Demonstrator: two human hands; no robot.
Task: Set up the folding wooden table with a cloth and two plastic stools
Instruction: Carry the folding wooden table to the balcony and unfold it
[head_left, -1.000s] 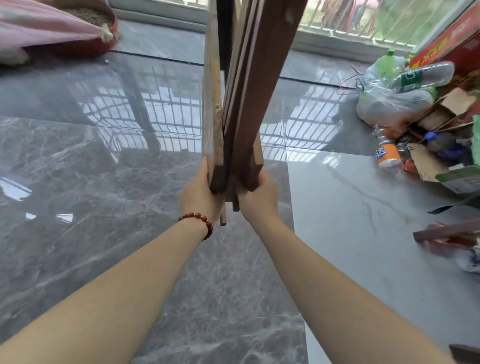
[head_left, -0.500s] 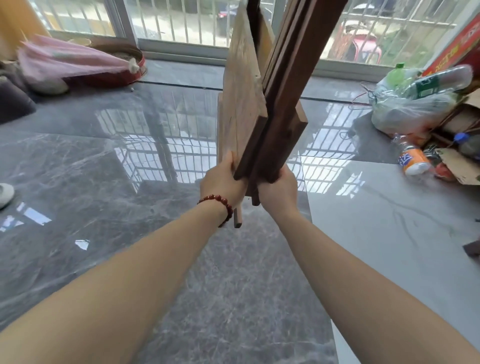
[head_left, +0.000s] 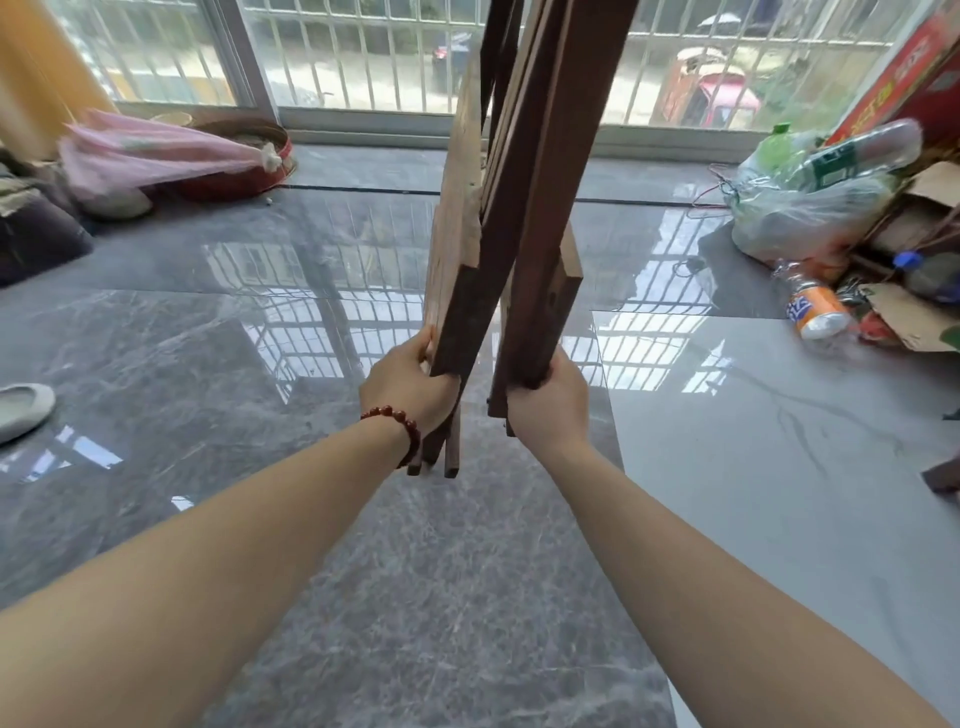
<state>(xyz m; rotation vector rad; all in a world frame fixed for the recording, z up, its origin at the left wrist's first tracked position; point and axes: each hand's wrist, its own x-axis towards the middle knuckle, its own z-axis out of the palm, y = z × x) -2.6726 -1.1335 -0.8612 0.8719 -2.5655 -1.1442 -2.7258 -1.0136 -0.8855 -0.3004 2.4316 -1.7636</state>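
**Early stage of the set-up, head view.** The folding wooden table (head_left: 540, 208) is upright in front of the person. It is collapsed into a flat bundle of dark leg rails with a paler top panel (head_left: 452, 234) on its left side. The left hand (head_left: 410, 384), which wears a red bead bracelet (head_left: 400, 423), has its fingers (head_left: 423, 340) curled round the lower edge of the pale panel and the rail next to it. The right hand (head_left: 550, 400) clenches the lower end of the right-hand rails, thumb uppermost. A narrow wedge of daylight between the two held groups widens toward the bottom, which suggests that the frame is just starting to be spread. The thin lower slat ends (head_left: 449, 462) hang below the left wrist, apparently clear of the grey marble floor (head_left: 208, 364), though contact cannot be ruled out.

*Done:* the table is in hand, in open floor space before the barred window (head_left: 363, 57).
*Left:* opening and locking the legs, standing the table down, spreading a cloth and placing two stools.

No stool is in view. A pink fabric bundle (head_left: 156, 153) lies at the far left, but it cannot be told whether this is the intended cloth. A plastic bag of bottles (head_left: 810, 218) and an orange soda bottle (head_left: 815, 312) lie to the right, well apart from the table.
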